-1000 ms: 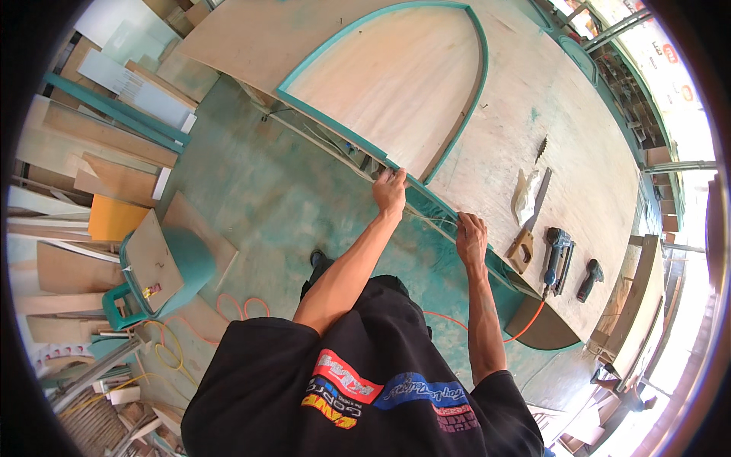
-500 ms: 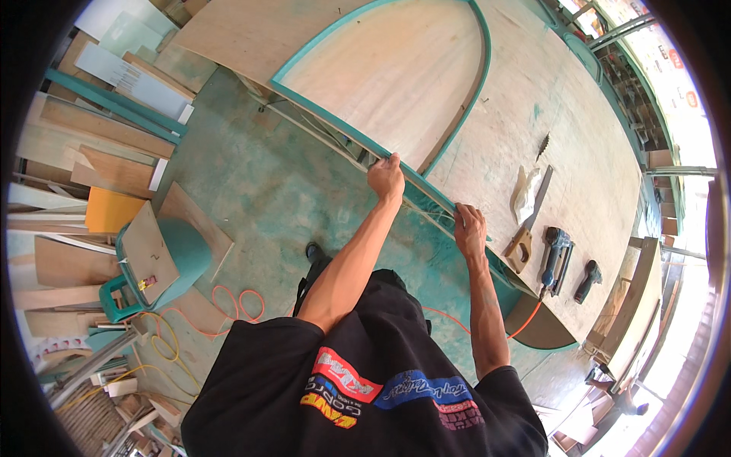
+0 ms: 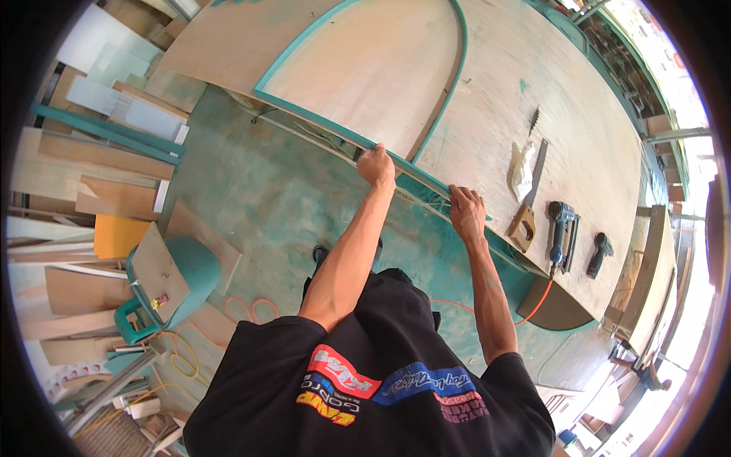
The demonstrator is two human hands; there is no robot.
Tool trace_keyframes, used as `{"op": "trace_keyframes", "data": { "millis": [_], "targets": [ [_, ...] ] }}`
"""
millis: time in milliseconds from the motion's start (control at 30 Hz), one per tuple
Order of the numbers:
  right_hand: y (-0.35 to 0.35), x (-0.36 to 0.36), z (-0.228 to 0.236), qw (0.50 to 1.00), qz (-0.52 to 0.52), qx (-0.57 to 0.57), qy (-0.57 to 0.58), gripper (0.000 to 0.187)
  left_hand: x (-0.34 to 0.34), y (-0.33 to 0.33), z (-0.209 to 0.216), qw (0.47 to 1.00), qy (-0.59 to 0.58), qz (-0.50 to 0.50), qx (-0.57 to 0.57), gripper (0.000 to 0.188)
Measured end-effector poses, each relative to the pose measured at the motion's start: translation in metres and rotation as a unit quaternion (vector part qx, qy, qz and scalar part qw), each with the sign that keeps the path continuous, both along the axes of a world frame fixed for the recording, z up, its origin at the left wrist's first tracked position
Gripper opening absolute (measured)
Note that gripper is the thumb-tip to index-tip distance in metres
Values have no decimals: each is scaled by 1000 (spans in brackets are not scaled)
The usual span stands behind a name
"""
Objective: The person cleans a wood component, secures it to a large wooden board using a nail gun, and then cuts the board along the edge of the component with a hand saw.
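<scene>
Both left hand (image 3: pixel 377 165) and right hand (image 3: pixel 467 211) still grip the arched teal frame (image 3: pixel 327 124) by its base.

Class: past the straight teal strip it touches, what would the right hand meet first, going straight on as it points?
Beyond the straight teal strip, the right hand, skimming the tabletop, would probably meet the curved teal strip first; depth is hard to judge.

Print on the black shirt (image 3: pixel 373 419) only. Chest left: red patch (image 3: pixel 343 372), pale lettering; below it, bold yellow lettering (image 3: pixel 326 406), slanted. Chest right: blue patch (image 3: pixel 426 383) with pale script (curly, handwritten look); under its outer end, a block of reddish-pink lettering (image 3: pixel 462 406), stacked in rows, smaller.
</scene>
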State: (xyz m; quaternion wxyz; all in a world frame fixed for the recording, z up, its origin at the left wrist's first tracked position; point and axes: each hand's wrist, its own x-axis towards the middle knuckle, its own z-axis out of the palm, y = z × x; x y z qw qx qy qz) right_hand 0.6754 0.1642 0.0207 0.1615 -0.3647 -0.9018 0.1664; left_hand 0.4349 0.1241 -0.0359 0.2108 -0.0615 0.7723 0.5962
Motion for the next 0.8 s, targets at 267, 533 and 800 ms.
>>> {"op": "trace_keyframes", "data": {
  "millis": [267,533,800],
  "targets": [
    [-9,9,-14,998,-44,37,-8,29,6,8,20,996,-84,10,-11,32],
    [-6,60,20,971,-209,78,83,52,-11,16,35,979,-195,50,-26,39],
    [95,301,-9,846,-508,117,-115,74,-18,17,19,994,-106,35,-10,31]
  ]
}}
